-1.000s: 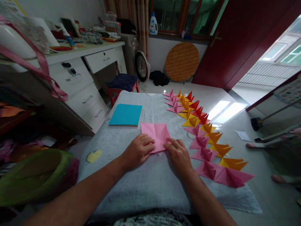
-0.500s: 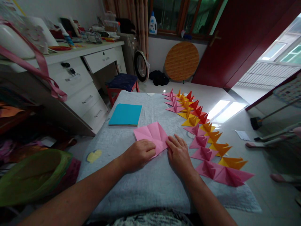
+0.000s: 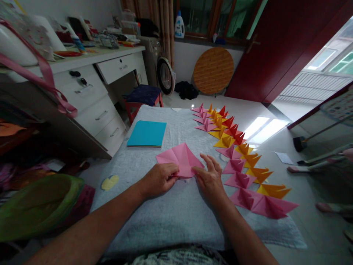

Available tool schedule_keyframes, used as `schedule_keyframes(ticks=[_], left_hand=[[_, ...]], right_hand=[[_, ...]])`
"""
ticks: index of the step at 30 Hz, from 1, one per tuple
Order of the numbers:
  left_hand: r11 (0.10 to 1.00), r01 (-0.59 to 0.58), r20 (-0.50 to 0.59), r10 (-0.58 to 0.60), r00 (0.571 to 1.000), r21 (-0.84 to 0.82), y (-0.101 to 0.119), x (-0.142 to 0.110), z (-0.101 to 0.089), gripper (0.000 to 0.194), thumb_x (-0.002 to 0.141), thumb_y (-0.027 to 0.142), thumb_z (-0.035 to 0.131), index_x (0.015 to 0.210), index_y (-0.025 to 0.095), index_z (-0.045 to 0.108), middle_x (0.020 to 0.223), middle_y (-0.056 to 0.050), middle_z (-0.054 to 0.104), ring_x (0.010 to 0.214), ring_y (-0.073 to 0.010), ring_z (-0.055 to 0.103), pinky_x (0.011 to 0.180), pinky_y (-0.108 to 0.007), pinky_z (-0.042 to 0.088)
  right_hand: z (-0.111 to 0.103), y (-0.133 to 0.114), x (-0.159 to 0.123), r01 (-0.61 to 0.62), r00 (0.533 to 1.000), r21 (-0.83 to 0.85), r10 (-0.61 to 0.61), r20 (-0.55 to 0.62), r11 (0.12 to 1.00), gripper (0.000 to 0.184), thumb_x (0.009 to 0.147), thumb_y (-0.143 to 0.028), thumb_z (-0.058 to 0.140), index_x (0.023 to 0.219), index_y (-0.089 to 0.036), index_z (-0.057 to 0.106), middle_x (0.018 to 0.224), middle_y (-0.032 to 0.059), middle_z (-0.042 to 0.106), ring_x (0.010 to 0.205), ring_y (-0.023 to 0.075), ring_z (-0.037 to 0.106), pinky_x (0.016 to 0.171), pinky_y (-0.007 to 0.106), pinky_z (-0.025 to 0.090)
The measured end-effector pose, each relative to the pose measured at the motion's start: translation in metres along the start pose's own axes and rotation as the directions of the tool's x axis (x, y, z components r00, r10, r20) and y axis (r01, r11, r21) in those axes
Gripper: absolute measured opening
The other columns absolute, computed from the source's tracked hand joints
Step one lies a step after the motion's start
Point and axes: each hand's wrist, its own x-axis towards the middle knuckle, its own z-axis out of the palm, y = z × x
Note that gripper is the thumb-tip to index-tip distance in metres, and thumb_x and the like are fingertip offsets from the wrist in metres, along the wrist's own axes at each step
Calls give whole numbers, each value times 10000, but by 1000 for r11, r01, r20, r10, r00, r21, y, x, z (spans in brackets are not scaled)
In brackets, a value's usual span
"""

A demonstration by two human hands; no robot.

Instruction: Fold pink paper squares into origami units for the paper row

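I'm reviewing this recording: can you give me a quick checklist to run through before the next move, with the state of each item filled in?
1. Left hand on the pink sheet: ok, its grip is at the near left part.
2. Right hand on the sheet: ok, at the near right part, with some fingers raised.
3. Pink sheet lying flat: not ok, it is creased and bent.
4. Near edge lined up: cannot tell, the hands hide parts of it.
5. Blue stack clear of both hands: ok, it lies apart, beyond the left hand.
6. Folded paper pieces off the sheet: ok, they stand to its right.
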Motion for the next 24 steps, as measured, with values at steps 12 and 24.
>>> schedule_keyframes(ticks=[12, 24], left_hand=[[977, 210, -66, -208, 976, 26, -6, 9, -4, 181, 855, 273, 593, 702, 176, 581, 827, -41, 574, 865, -211, 559, 829, -336, 446], [877, 409, -175, -374, 911, 251, -13, 8, -1, 265, 894, 318, 559, 681, 185, 645, 857, -66, 625, 857, -236, 539, 801, -377, 427]], right_hand=[[3, 9, 10, -247, 961, 62, 237, 142, 967, 146, 865, -203, 642, 854, -247, 781, 1245, 88, 662, 1252, 327, 487, 1075, 552, 350], [2, 3, 13, -279, 957, 18, 277, 87, 960, 138, 833, -177, 587, 740, -213, 682, 1186, 113, 650, 1139, 324, 533, 993, 519, 394]])
